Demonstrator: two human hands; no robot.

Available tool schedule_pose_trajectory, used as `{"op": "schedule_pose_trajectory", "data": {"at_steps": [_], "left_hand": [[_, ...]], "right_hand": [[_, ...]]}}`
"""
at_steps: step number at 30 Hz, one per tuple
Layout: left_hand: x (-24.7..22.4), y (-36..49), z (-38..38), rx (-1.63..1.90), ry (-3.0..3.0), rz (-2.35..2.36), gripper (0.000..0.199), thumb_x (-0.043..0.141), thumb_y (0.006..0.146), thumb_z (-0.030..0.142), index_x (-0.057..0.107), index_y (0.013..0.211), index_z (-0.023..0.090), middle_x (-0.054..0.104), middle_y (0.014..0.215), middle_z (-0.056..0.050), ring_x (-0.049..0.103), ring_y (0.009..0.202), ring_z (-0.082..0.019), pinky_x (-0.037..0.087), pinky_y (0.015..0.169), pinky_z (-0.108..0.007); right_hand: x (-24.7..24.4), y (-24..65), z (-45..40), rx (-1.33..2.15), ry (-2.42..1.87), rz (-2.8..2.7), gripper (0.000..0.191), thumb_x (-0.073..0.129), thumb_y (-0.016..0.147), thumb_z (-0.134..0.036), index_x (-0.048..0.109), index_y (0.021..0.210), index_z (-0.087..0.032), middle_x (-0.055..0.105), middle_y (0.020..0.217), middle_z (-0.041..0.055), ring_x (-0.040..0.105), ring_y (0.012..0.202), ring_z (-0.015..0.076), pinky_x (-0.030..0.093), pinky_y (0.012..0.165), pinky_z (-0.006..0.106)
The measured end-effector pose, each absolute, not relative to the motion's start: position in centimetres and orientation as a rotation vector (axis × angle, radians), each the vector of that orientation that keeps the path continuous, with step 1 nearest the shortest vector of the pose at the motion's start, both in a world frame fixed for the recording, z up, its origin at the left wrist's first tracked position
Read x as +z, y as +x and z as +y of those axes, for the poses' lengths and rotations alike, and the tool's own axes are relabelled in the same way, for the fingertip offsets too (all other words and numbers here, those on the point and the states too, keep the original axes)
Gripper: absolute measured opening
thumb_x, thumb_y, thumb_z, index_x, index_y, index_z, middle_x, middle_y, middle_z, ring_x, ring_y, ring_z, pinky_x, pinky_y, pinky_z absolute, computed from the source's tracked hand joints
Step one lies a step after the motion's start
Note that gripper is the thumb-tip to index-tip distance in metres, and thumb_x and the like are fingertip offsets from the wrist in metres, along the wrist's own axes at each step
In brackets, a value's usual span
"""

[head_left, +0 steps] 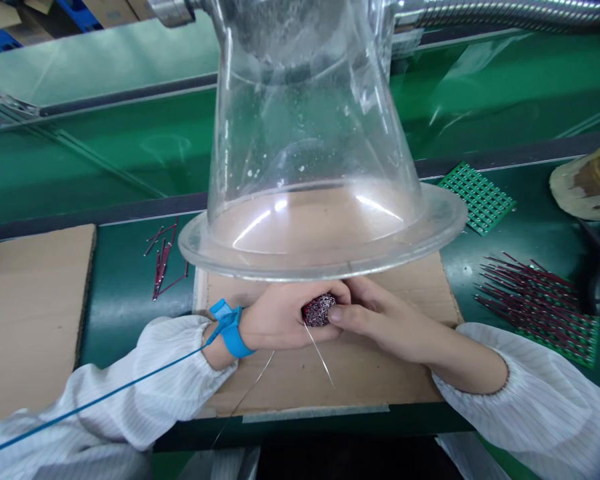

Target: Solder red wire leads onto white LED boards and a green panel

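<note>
Hands are meeting under the rim of a large clear plastic funnel-shaped hood (pixel 320 167), which is hanging mouth-down over a brown cardboard sheet (pixel 330 373) lying on the green workbench (pixel 130 293). The left hand (pixel 285 317) is curling its fingers around a small round bundle of dark red, glittering wire-like pieces (pixel 319 310), gripping it from the left side with the thumb lying under it. The right hand (pixel 380 320) is pressing against the same bundle from the right, its fingertips touching the bundle's near side and partly closing over it, so both hands are holding it together just above the cardboard. A thin silvery wire (pixel 320 353) is trailing down from the bundle toward the near edge of the cardboard.

A blue wrist strap (pixel 230 330) is sitting on the left wrist, with a blue cord (pixel 105 397) running off along the white striped sleeve (pixel 145 393). To the left, a few loose dark red pins (pixel 163 263) are lying on the bench, beside a second cardboard piece (pixel 30 313). To the right, a heap of dark red pins (pixel 530 293) is resting on a green perforated board (pixel 575 340), and another green perforated board (pixel 477 197) is lying farther back. A ribbed metal hose (pixel 505 13) is running along the top.
</note>
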State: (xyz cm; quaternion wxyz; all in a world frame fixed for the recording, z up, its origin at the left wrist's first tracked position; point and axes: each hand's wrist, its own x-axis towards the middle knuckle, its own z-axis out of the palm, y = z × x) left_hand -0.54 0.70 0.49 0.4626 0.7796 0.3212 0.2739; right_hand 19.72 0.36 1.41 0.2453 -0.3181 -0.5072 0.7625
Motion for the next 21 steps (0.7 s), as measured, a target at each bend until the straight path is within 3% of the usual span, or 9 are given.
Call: {"op": "schedule_pose_trajectory", "data": {"at_steps": [10, 21], "left_hand": [[0.5, 0.2, 0.6, 0.856, 2.033, 0.749, 0.006, 0.067, 0.091, 0.017, 0.063, 0.091, 0.022, 0.072, 0.081, 0.004, 0.067, 0.070, -0.011, 0.056, 0.067, -0.021], [0.1, 0.2, 0.4, 0.811, 2.134, 0.753, 0.006, 0.068, 0.089, 0.023, 0.063, 0.087, 0.020, 0.077, 0.084, -0.001, 0.073, 0.074, -0.017, 0.059, 0.068, -0.028]], "right_hand": [[0.3, 20.1, 0.1, 2.228, -0.807, -1.166, 0.044, 0.066, 0.102, -0.043, 0.059, 0.144, -0.030, 0.063, 0.146, 0.0065, 0.058, 0.141, 0.0242, 0.045, 0.122, 0.047], [0.4, 20.1, 0.1, 2.164, -0.892, -1.296, 0.045, 0.067, 0.099, -0.036, 0.057, 0.142, -0.027, 0.067, 0.135, 0.0058, 0.065, 0.127, 0.0229, 0.054, 0.108, 0.040]]}}
